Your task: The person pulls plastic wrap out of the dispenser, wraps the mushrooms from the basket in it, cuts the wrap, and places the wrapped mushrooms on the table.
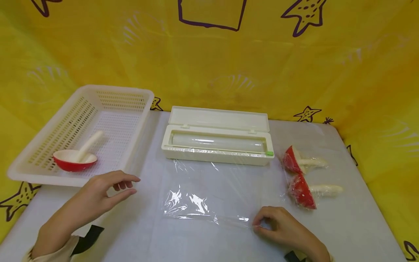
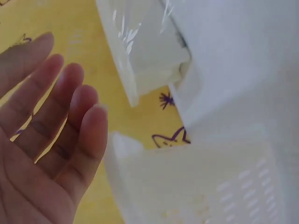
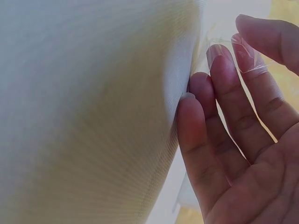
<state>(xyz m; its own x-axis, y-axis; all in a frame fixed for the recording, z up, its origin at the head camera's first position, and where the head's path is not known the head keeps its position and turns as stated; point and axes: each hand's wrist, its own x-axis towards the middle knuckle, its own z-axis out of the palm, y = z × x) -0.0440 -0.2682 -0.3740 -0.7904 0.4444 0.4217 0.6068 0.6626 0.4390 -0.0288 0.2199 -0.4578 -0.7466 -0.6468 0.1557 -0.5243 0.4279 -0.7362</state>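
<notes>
A sheet of cling film [image 1: 209,196] stretches from the white dispenser box [image 1: 217,157] toward the front of the table. My right hand [image 1: 281,225] pinches its front right corner between thumb and index finger; the right wrist view shows the film [image 3: 250,65] at those fingertips. My left hand [image 1: 108,189] hovers beside the front right of the white basket [image 1: 82,182], fingers loosely extended and holding nothing. In the basket lies a red spoon [image 1: 74,166] with a cream handle. Two film-wrapped red spoons, one [image 1: 293,160] behind the other [image 1: 302,192], lie at the right.
The dispenser's lid [image 1: 219,118] stands raised at the back, with a film roll [image 1: 217,141] inside and a green slider [image 1: 269,153] at its right end. A yellow patterned cloth [image 1: 212,65] hangs behind and at both sides of the white-covered table [image 1: 347,225].
</notes>
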